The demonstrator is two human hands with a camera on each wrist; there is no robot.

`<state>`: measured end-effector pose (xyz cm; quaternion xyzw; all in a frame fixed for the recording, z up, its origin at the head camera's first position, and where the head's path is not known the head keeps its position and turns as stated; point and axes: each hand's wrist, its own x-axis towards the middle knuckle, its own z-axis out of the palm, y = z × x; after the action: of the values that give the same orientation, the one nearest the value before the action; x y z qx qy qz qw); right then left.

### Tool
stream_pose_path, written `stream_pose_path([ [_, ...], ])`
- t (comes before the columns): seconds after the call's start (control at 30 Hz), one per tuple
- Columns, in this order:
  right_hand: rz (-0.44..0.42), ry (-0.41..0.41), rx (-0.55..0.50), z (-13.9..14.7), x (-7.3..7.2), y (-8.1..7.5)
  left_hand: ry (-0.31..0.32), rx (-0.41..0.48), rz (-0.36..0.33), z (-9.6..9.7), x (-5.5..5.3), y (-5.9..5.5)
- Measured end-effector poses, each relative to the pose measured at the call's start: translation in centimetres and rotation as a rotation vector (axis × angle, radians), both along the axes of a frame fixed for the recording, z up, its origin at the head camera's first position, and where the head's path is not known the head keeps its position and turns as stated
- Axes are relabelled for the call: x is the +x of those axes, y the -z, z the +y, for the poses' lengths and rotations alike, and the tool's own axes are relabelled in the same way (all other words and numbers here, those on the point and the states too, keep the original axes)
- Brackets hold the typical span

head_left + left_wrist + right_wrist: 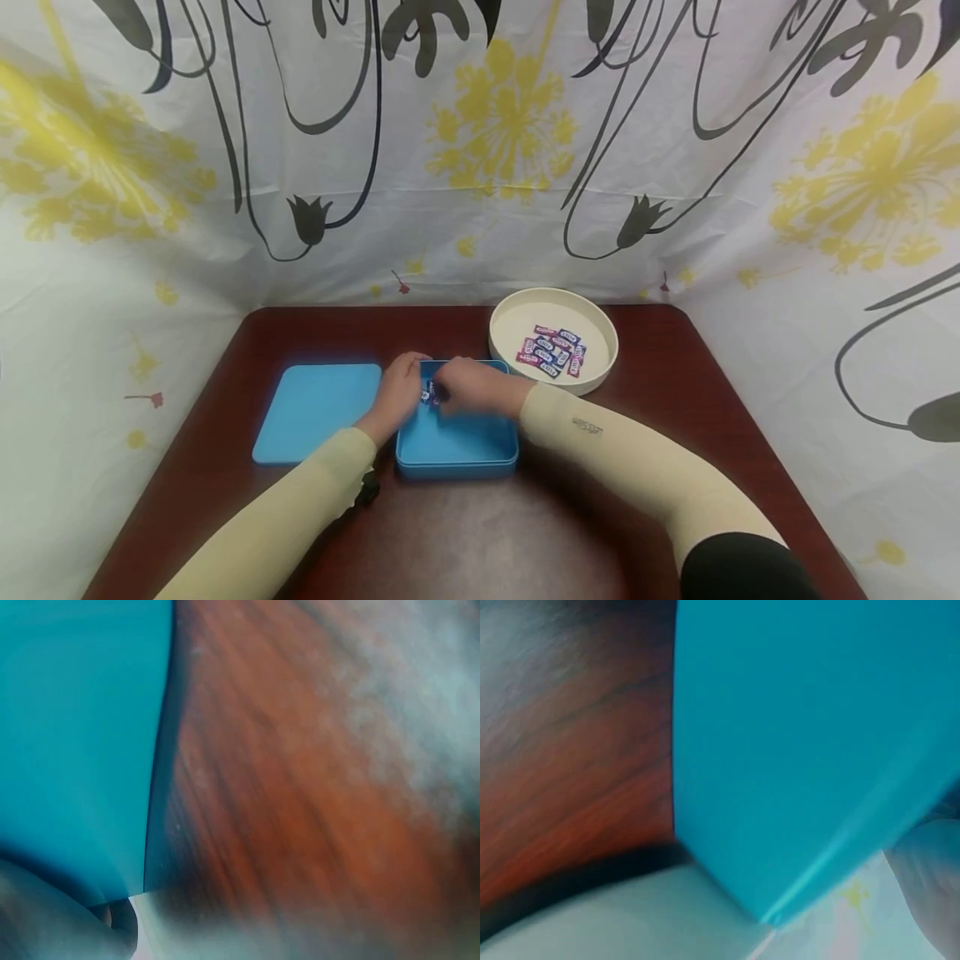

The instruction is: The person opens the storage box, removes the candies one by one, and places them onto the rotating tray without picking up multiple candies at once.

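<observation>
A blue rectangular box (457, 442) lies open at the middle of the table. My left hand (400, 387) holds its far left side, at the rim. Inside the far left part of the box are small printed wrapped candies (427, 393), partly covered by my hands. Above them my right hand (476, 385) reaches in from the right with curled fingers; it is blurred and seems to pinch one candy, a dark bit showing at the fingertips. Both wrist views show mostly blue plastic, with part of the left hand (56, 919) and part of the right hand (930, 877) at the edges.
A round cream tray (498, 329) behind the box to the right holds several pink and dark blue wrapped candies (555, 350). The flat blue lid (318, 412) lies on the dark wooden table (465, 533) left of the box. A patterned cloth (465, 225) hangs behind.
</observation>
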<state>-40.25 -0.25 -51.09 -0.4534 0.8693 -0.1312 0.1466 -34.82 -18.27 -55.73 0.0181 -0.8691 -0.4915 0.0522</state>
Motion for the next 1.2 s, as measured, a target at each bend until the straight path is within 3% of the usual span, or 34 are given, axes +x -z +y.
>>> stream_pose_path([
  [0.27, 0.034, 0.085, 0.0, 2.4, -0.5, -1.5, 0.002, 0.013, -0.018, -0.1, 0.0, 0.2],
  [0.63, -0.001, 0.191, -0.146, 7.6, -0.8, -3.0, 0.006, 0.038, -0.03, 0.0, 0.3, 0.0],
  [0.9, 0.08, 0.233, -0.176, 11.8, -2.2, -3.7, 0.003, 0.041, -0.033, 0.0, 0.3, -0.2],
  [1.2, 0.069, 0.345, -0.192, 15.6, -3.8, -4.6, 0.003, 0.024, -0.03, 0.0, 0.2, 0.0],
])
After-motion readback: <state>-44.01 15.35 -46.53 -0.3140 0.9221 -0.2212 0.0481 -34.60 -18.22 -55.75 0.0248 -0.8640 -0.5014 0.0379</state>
